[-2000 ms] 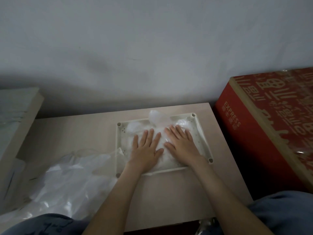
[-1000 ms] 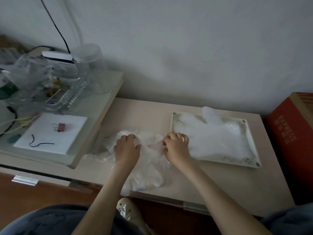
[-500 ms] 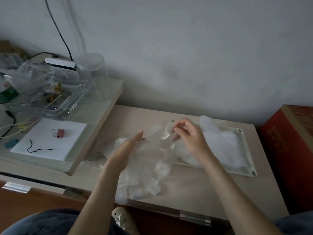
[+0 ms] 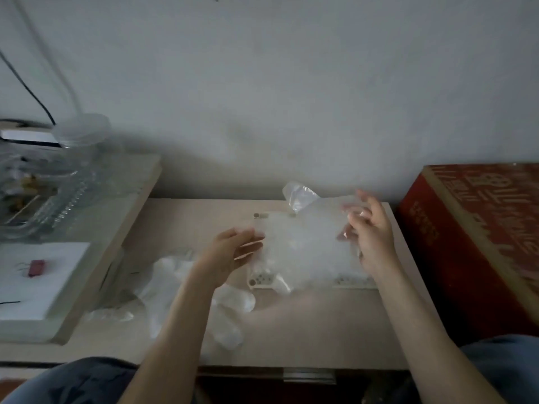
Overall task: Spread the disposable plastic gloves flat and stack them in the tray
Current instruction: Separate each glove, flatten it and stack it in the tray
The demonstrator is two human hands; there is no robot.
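Note:
A clear plastic glove [image 4: 303, 243] hangs stretched and blurred just above the white tray [image 4: 262, 279] on the wooden table. My left hand [image 4: 230, 253] holds its left edge between thumb and nearly straight fingers, at the tray's left rim. My right hand [image 4: 370, 231] pinches the glove's right side over the tray's far right part. Flattened gloves lie in the tray below, and one glove tip [image 4: 297, 196] sticks up at the tray's far edge. A loose pile of gloves [image 4: 175, 275] lies left of the tray, partly under my left forearm.
A red cardboard box [image 4: 472, 243] stands close to the table's right edge. To the left a raised shelf carries a clear jar [image 4: 81, 135], a clear plastic container [image 4: 38, 193] and a white pad with a red clip [image 4: 36, 266]. The wall runs right behind.
Both hands lifted a glove from the pile at the left and carried it right, over the tray. My view swung right with it.

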